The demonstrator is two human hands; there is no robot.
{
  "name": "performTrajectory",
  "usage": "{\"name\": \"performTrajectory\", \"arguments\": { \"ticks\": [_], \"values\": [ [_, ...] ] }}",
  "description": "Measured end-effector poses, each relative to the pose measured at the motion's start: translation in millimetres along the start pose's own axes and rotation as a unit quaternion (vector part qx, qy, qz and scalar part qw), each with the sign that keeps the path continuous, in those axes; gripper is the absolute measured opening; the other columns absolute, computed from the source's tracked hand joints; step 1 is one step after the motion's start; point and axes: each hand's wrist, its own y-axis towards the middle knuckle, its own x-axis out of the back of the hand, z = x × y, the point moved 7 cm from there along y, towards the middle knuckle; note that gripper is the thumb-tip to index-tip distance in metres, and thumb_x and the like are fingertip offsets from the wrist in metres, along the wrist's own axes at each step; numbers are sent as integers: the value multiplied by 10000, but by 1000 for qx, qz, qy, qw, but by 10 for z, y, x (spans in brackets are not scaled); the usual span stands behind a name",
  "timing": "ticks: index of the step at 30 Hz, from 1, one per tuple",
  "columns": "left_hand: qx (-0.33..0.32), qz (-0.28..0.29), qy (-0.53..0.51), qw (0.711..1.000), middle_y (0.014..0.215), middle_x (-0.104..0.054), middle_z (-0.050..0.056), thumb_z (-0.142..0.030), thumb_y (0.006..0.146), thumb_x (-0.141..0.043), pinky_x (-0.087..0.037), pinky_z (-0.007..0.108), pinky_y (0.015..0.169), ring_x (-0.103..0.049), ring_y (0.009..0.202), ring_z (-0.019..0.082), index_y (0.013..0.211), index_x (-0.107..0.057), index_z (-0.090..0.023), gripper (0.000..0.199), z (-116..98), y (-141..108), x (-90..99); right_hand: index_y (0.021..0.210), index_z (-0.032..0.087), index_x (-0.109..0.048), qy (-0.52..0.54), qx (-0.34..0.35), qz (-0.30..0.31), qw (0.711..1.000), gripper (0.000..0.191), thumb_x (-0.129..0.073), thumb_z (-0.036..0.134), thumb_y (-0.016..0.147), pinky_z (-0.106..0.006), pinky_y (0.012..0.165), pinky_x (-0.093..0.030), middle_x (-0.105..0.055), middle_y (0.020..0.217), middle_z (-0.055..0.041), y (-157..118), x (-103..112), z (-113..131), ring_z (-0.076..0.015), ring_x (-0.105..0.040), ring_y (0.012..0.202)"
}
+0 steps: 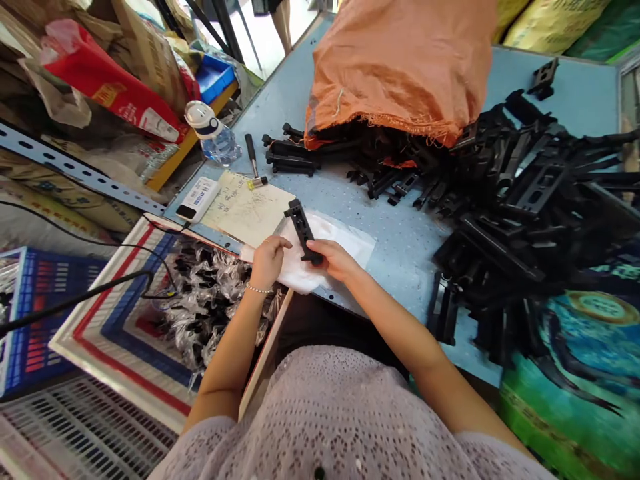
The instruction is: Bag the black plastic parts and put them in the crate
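Observation:
My right hand (336,259) grips the lower end of a long black plastic bracket (301,227), which has slots along its body and tilts upward to the left. Beneath it lies a stack of thin clear plastic bags (345,233) at the table's near edge. My left hand (269,261), with a beaded bracelet on its wrist, is over the left side of the bags. Its fingers are curled in, close to the bracket but apart from it; whether they pinch a bag edge is hidden.
Black brackets (500,200) are heaped on the right, spilling from an orange woven sack (400,67). A crate (120,353) at the left holds bagged black parts (205,307). Cardboard (250,213), a white box (199,199), a screwdriver (251,153) and a water bottle (215,137) occupy the left side.

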Motion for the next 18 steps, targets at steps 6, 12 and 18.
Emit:
{"name": "performTrajectory", "arguments": {
  "ticks": [6,12,18],
  "values": [
    [-20,8,133,991,1208,-701,121,-141,827,-535,-564,353,896,-683,940,202,1167,-722,-146,388,-9,36,157,1214,216,-674,-351,215,-113,904,517,-792,435,761,-454,1075,-429,-617,1271,-114,-387,334,310,-310,-557,1231],
    [-7,-33,93,995,1020,-742,89,-204,850,-587,-584,327,827,-683,842,185,1009,-759,-157,239,75,73,76,1239,211,-658,-369,135,15,919,467,-684,493,868,-348,886,-488,-707,1123,-53,-657,281,288,-246,-646,1015],
    [-161,43,185,969,1453,-581,141,-71,896,-454,-509,414,1113,-605,1291,252,1470,-534,-189,592,-155,-173,-41,914,188,-681,-367,11,49,929,338,-733,499,791,-301,680,-484,-677,849,-43,-576,357,43,-191,-615,747]
  ]
}}
